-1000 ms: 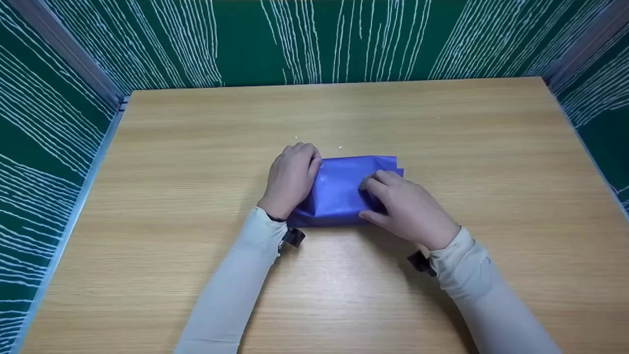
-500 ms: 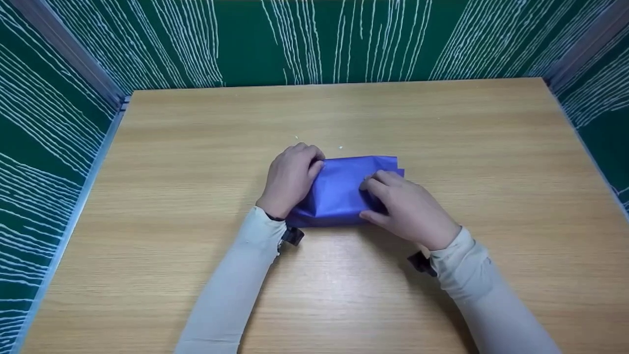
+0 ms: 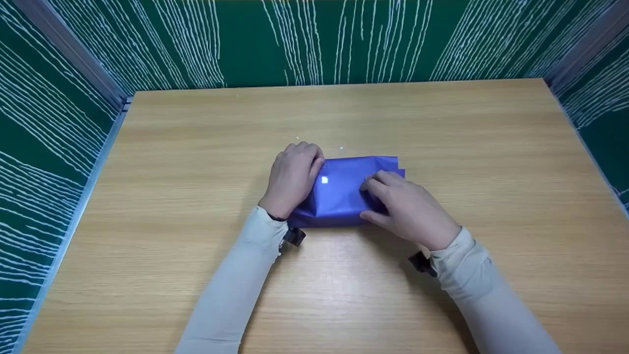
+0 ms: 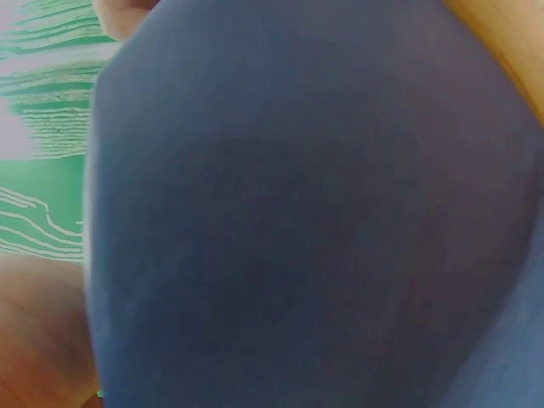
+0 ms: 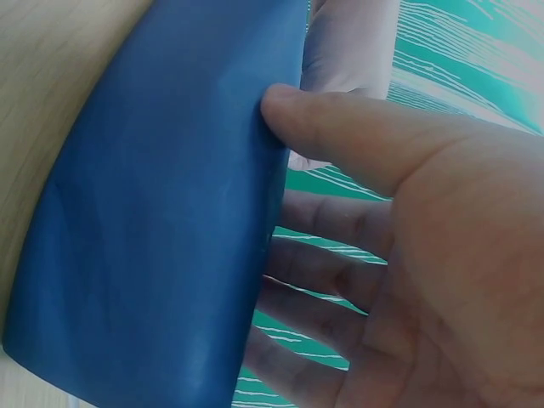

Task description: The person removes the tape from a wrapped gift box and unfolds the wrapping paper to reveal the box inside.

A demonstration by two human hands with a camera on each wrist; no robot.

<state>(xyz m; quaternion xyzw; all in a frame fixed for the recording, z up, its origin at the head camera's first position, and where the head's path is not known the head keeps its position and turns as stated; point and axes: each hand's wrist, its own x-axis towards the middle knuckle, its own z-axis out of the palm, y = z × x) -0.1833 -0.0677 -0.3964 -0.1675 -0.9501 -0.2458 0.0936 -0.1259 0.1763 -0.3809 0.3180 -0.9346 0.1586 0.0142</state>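
Note:
A shiny blue plastic bag [image 3: 339,191] lies on the table with a bulging near side and two offset layers at its right end. My left hand [image 3: 293,174] grips its left end, the fingers bent down over the top. My right hand [image 3: 410,206] is over the right part; in the right wrist view its thumb [image 5: 293,106] touches the upper edge of the bag [image 5: 170,212], and its fingers reach loosely across the top. In the left wrist view the bag [image 4: 314,212] fills most of the picture and hides most of the left hand [image 4: 38,331].
The wooden table [image 3: 196,147] has tiny white specks beyond the bag. Green panels [image 3: 250,44] with white wavy lines stand behind it and at both sides. Black wrist cameras sit under both cuffs, including the left wrist camera [image 3: 295,237].

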